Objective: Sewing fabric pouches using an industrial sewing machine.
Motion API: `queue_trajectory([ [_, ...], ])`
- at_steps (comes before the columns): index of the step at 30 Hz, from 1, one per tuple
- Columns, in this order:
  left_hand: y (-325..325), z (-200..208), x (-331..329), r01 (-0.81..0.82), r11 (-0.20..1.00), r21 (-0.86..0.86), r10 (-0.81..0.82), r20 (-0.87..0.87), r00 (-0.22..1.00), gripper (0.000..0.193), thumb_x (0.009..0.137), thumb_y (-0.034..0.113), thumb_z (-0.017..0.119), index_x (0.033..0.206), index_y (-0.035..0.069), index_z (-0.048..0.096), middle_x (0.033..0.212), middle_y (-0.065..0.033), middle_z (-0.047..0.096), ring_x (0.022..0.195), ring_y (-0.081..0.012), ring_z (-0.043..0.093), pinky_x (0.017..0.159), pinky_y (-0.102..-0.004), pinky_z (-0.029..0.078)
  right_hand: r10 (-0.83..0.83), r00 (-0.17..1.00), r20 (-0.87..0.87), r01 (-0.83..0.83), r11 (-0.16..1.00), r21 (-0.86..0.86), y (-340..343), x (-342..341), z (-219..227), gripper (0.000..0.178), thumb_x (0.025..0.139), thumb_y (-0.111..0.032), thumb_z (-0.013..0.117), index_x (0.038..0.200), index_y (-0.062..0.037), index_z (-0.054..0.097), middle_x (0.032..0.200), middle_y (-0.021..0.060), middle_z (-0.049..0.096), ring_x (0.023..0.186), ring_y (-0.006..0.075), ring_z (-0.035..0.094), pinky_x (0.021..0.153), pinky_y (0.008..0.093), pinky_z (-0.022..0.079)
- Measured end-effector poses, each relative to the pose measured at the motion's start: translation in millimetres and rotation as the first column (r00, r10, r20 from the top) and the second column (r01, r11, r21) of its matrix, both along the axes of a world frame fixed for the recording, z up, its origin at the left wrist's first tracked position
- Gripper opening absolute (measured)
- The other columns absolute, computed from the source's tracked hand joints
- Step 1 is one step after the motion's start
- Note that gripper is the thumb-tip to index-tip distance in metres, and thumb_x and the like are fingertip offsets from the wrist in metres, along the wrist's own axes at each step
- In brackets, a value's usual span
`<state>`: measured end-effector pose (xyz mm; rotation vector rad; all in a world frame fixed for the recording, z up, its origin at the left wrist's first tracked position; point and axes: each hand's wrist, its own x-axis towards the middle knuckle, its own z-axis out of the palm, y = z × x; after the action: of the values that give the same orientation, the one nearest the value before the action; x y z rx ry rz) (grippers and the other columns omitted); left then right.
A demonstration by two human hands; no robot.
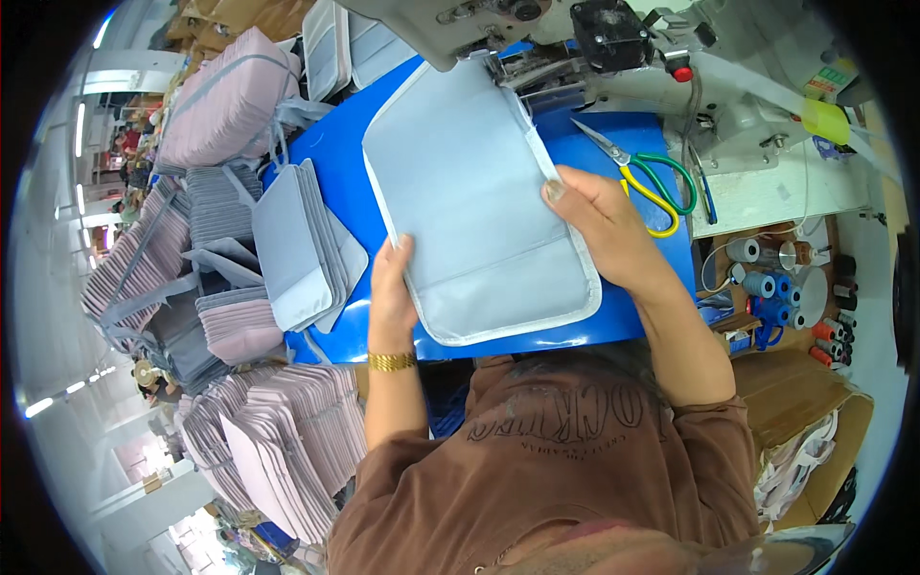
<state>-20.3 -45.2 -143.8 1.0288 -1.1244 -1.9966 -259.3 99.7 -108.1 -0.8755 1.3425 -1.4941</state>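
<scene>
Between my hands is a light grey fabric panel (479, 192) with rounded corners and pale binding along its edges. My left hand (391, 283) grips its left edge near the lower corner, thumb on top. On the opposite edge, my right hand (599, 216) pinches the panel with the thumb above and the fingers mostly hidden beneath. The panel's far end reaches the needle area of a sewing machine (508, 72); whether the foot is down on it I cannot tell. Scissors (642, 177) with one green and one yellow handle lie right of the panel.
A blue work surface (331, 153) lies under the panel. Left of it sits a small stack of grey panels (302, 249), with tied bundles of pink pieces (230, 101) beyond. Thread spools (757, 285) stand at the right, above an open cardboard box (800, 383).
</scene>
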Motion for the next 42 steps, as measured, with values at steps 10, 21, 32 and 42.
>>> queue_trajectory([
  [10, 5.5, -3.2, 0.8, -0.010, 0.989, -0.150, 0.016, 0.041, 0.999, 0.044, 0.095, 0.016, 0.067, 0.131, -0.004, 0.053, 0.119, -0.0136, 0.066, 0.103, -0.0176, 0.065, 0.090, -0.0312, 0.053, -0.337, 0.826, -0.452, 0.330, 0.939, -0.097, 12.9, -112.9, 42.0, 0.038, 0.097, -0.037, 0.065, 0.106, -0.0011, 0.071, 0.091, 0.0056, 0.073, 0.074, 0.0103, 0.067, 0.065, 0.0225, 0.050],
  [21, 7.5, 2.6, 0.1, -0.034, 0.991, -0.133, 0.036, 0.009, 0.999, 0.041, 0.095, 0.015, 0.067, 0.129, -0.004, 0.055, 0.115, -0.0128, 0.067, 0.100, -0.0158, 0.066, 0.085, -0.0293, 0.055, -0.126, 0.944, -0.304, 0.160, 0.983, 0.091, 40.2, -28.9, 11.8, 0.030, 0.095, -0.030, 0.068, 0.080, -0.0038, 0.065, 0.067, -0.0023, 0.061, 0.061, 0.0039, 0.054, 0.054, 0.0191, 0.040],
  [32, 15.8, 11.2, 7.8, -0.046, 0.982, -0.181, 0.056, 0.048, 0.997, 0.040, 0.095, 0.014, 0.065, 0.130, -0.003, 0.055, 0.118, -0.0120, 0.066, 0.103, -0.0155, 0.065, 0.089, -0.0296, 0.052, -0.024, 0.946, -0.323, 0.057, 0.994, 0.095, 47.3, -2.5, -2.0, 0.039, 0.094, -0.023, 0.069, 0.069, -0.0058, 0.044, 0.063, -0.0049, 0.038, 0.062, 0.0062, 0.032, 0.053, 0.0262, 0.028],
  [42, -23.1, 28.7, -9.4, -0.043, 0.958, -0.283, 0.080, 0.121, 0.989, 0.038, 0.094, 0.017, 0.068, 0.126, -0.002, 0.059, 0.114, -0.0113, 0.068, 0.099, -0.0145, 0.065, 0.087, -0.0279, 0.052, -0.088, 0.986, -0.139, 0.093, 0.995, 0.030, 6.7, -10.2, -13.3, 0.037, 0.098, -0.028, 0.063, 0.069, -0.0087, 0.051, 0.063, -0.0076, 0.042, 0.060, 0.0025, 0.036, 0.052, 0.0227, 0.029],
])
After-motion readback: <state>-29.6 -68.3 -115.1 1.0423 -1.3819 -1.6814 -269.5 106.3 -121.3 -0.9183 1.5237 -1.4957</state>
